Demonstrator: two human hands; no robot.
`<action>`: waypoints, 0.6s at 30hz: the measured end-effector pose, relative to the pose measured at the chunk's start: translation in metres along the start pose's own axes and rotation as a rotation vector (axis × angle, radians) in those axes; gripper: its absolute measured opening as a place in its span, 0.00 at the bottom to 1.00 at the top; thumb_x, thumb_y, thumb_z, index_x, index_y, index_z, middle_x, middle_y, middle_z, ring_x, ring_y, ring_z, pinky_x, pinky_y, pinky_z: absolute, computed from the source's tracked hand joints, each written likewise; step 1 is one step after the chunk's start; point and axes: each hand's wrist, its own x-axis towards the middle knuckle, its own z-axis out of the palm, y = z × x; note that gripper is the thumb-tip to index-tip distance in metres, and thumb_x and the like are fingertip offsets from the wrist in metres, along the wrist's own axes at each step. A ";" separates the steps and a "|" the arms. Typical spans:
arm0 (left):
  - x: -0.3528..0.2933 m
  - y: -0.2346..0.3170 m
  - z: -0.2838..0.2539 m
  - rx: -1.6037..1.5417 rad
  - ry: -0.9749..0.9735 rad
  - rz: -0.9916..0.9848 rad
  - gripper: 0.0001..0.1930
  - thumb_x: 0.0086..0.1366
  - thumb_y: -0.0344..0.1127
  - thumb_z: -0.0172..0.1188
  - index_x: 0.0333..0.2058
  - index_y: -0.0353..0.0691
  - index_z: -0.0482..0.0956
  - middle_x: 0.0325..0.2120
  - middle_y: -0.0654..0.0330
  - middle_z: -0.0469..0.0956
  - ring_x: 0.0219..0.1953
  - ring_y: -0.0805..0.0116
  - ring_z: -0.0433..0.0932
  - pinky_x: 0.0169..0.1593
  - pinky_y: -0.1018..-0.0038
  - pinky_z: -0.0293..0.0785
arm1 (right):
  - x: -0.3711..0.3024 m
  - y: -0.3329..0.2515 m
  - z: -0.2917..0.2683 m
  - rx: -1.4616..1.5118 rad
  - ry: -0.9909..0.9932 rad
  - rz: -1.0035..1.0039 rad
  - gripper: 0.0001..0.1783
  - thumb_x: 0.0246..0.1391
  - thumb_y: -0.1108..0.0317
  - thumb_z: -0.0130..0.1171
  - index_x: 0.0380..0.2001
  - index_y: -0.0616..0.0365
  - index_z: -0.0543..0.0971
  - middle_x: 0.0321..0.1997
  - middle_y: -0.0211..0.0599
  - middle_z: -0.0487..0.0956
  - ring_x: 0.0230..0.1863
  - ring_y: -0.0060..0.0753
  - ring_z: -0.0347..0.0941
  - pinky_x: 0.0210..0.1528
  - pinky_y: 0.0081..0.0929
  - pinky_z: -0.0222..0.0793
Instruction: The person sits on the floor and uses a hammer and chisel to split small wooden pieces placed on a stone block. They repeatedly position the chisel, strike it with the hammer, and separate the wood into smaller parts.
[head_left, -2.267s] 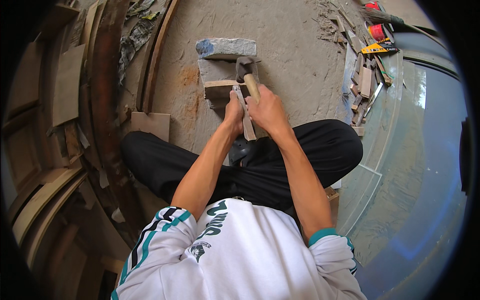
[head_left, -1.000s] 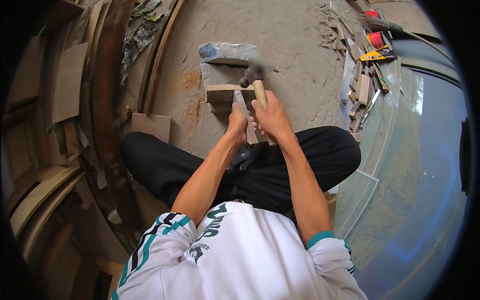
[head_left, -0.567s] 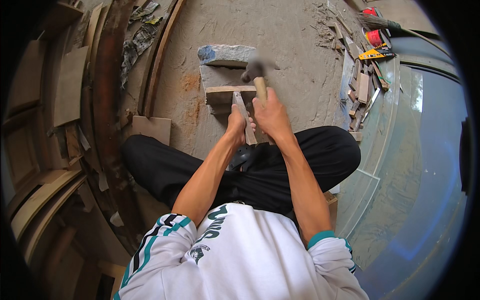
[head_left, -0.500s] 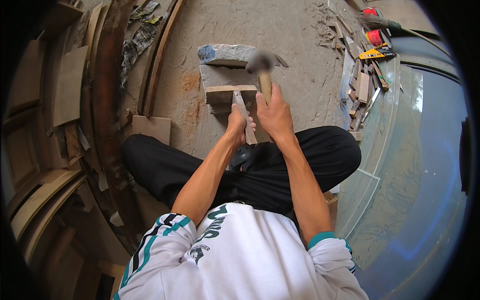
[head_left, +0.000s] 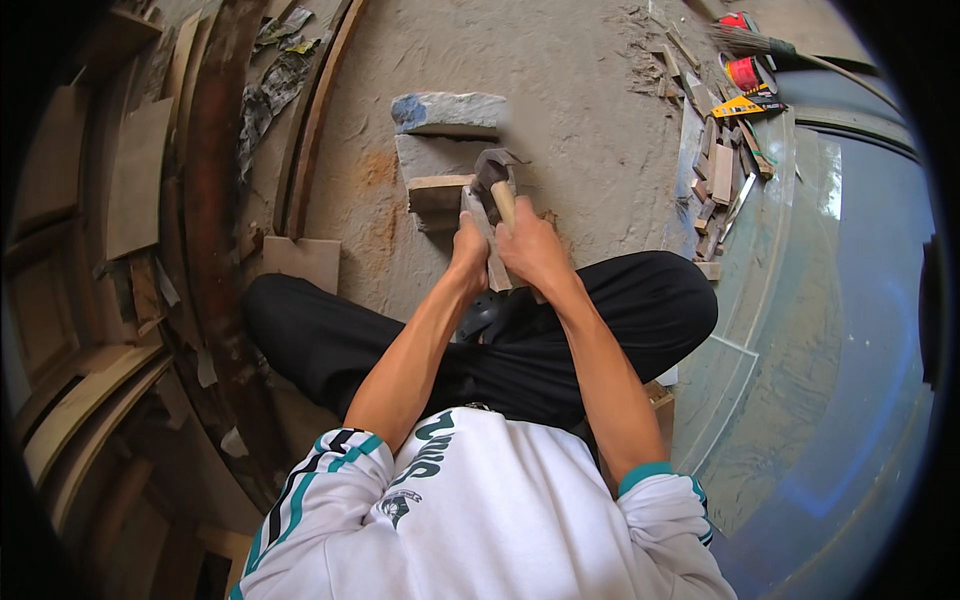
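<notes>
My left hand [head_left: 470,247] is closed around a narrow wooden strip [head_left: 498,268], which slants toward me. The strip's far end meets a short wooden crosspiece [head_left: 438,186], forming a T-like shape. My right hand [head_left: 533,244] grips the pale handle of a claw hammer [head_left: 501,197]. Its dark metal head lies over the place where strip and crosspiece meet, hiding part of the crosspiece; whether it touches the wood I cannot tell. Beneath and behind the wood lies a grey block [head_left: 445,153], with a rough stone piece [head_left: 455,112], blue at one end, at its far side.
Long boards [head_left: 320,115] and stacked wooden panels [head_left: 140,180] line the left. At right lie wood offcuts [head_left: 722,172], a red spool [head_left: 745,74], a yellow-and-black tool [head_left: 752,105], a broom [head_left: 760,42] and glass sheets [head_left: 790,330]. A flat board piece [head_left: 302,262] lies by my left knee.
My right hand has come down and toward the left, bringing the hammer head from the right side onto the wood joint. The left hand still holds the strip in nearly the same place.
</notes>
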 end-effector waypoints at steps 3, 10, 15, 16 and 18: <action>-0.004 0.005 -0.006 0.064 -0.001 -0.011 0.32 0.76 0.62 0.27 0.41 0.37 0.70 0.20 0.61 0.68 0.17 0.66 0.69 0.22 0.66 0.71 | 0.009 -0.032 -0.036 0.232 -0.139 0.207 0.19 0.62 0.61 0.53 0.46 0.65 0.67 0.29 0.65 0.80 0.28 0.64 0.80 0.30 0.52 0.75; -0.008 0.005 0.001 0.067 0.006 0.016 0.32 0.76 0.62 0.27 0.40 0.37 0.68 0.23 0.58 0.69 0.20 0.65 0.71 0.25 0.64 0.74 | 0.017 0.008 0.009 0.214 0.040 0.064 0.20 0.62 0.60 0.53 0.48 0.66 0.67 0.27 0.61 0.80 0.20 0.52 0.80 0.22 0.46 0.74; -0.018 0.012 -0.001 0.127 0.027 -0.021 0.33 0.76 0.62 0.27 0.41 0.36 0.69 0.22 0.58 0.69 0.20 0.65 0.71 0.25 0.65 0.74 | 0.025 -0.015 -0.026 0.147 -0.065 0.152 0.20 0.62 0.62 0.53 0.50 0.67 0.68 0.28 0.60 0.80 0.19 0.51 0.79 0.22 0.45 0.74; -0.019 0.012 0.000 0.125 0.048 -0.016 0.33 0.76 0.62 0.26 0.41 0.36 0.69 0.22 0.59 0.69 0.20 0.65 0.71 0.25 0.65 0.74 | 0.023 -0.019 -0.031 0.125 0.017 0.126 0.20 0.62 0.63 0.52 0.50 0.67 0.68 0.27 0.59 0.80 0.19 0.51 0.79 0.22 0.45 0.74; -0.028 0.015 0.005 0.123 0.082 -0.023 0.31 0.75 0.62 0.27 0.39 0.40 0.70 0.22 0.61 0.69 0.18 0.68 0.69 0.22 0.68 0.71 | 0.012 -0.039 -0.041 0.222 0.078 0.128 0.20 0.61 0.63 0.52 0.50 0.68 0.68 0.27 0.58 0.80 0.18 0.50 0.78 0.21 0.44 0.74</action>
